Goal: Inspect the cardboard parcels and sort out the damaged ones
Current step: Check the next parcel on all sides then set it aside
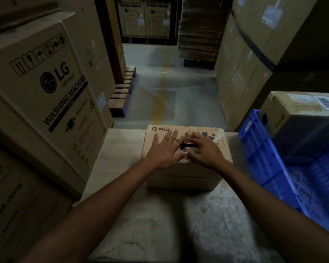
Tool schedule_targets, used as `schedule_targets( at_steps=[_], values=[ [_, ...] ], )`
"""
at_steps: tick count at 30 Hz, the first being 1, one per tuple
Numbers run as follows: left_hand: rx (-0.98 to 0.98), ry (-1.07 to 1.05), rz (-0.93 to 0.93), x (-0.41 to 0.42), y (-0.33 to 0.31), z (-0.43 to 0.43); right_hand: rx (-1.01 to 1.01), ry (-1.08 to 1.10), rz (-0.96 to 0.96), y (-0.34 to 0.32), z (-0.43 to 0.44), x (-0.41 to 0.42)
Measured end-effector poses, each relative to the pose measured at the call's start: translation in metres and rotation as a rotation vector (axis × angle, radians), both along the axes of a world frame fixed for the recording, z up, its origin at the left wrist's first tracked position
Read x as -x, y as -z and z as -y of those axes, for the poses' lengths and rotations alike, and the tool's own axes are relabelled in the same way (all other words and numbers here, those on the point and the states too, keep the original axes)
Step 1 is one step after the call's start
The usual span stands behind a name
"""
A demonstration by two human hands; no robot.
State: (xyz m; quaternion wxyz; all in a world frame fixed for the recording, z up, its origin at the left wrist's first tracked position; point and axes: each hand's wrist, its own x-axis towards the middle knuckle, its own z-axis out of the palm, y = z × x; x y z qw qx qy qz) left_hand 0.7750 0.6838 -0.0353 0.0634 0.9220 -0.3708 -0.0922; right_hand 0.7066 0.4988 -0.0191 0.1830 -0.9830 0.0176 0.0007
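Observation:
A small cardboard parcel (180,177) marked PICO sits on the worn table (160,224) in front of me. Its top is creased and torn, with a dark hole in the middle. My left hand (164,150) lies flat on the left half of the top, fingers straight and spread. My right hand (203,150) rests on the right half, its fingertips at the edge of the hole. A second cardboard parcel (292,109) with a barcode label stands in the blue plastic crate (270,164) to the right.
Large LG washing-machine cartons (46,88) are stacked hard against the table's left side. Tall cartons (254,54) line the right. A concrete aisle (169,82) with a yellow line runs ahead, with a wooden pallet (122,93) at its left.

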Motion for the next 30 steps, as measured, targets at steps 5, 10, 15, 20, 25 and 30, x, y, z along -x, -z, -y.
schedule_targets(
  at_steps=[5, 10, 15, 20, 25, 30],
  values=[
    [-0.075, -0.061, 0.024, 0.0, 0.0, 0.012, 0.185, 0.284, -0.088, 0.015, 0.001, 0.0],
    [-0.031, 0.056, 0.17, -0.013, -0.015, 0.014, 0.237, 0.287, 0.004, 0.006, 0.011, -0.005],
    [0.061, -0.114, 0.075, -0.031, -0.003, 0.007, 0.159, 0.353, -0.083, 0.008, 0.027, -0.008],
    [0.09, -0.214, 0.103, -0.038, 0.003, 0.02, 0.06, 0.357, -0.157, 0.005, 0.031, -0.014],
    [0.079, -0.339, 0.145, -0.032, 0.004, 0.02, 0.149, 0.365, -0.254, 0.004, 0.021, -0.017],
    [-0.001, -0.57, 0.038, -0.023, -0.008, 0.025, 0.077, 0.455, -0.26, -0.004, 0.007, -0.022]
  ],
)
